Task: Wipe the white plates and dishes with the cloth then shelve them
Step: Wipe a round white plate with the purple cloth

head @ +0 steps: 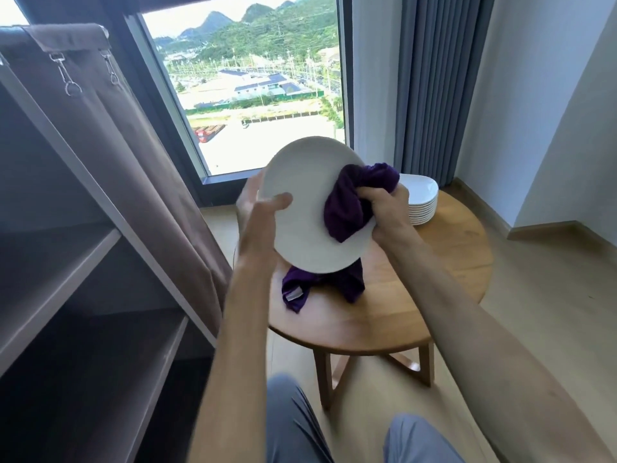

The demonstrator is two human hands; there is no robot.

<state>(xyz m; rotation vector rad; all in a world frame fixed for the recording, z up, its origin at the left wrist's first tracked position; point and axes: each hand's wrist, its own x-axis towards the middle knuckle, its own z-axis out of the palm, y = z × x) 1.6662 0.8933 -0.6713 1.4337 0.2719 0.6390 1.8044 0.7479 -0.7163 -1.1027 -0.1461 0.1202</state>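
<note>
I hold a round white plate (309,195) tilted up above the wooden table. My left hand (258,208) grips its left rim, thumb on the front face and fingers behind. My right hand (387,208) clutches a bunched purple cloth (354,198) against the plate's right side. The cloth's loose end hangs down behind the plate and lies on the tabletop. A stack of several white dishes (422,202) stands on the table's far right, partly hidden by my right hand.
The round wooden table (434,275) stands in front of my knees. On the left is a fabric-covered shelf unit (86,262) with open shelves and its brown curtain pulled aside. A window and grey curtains lie behind.
</note>
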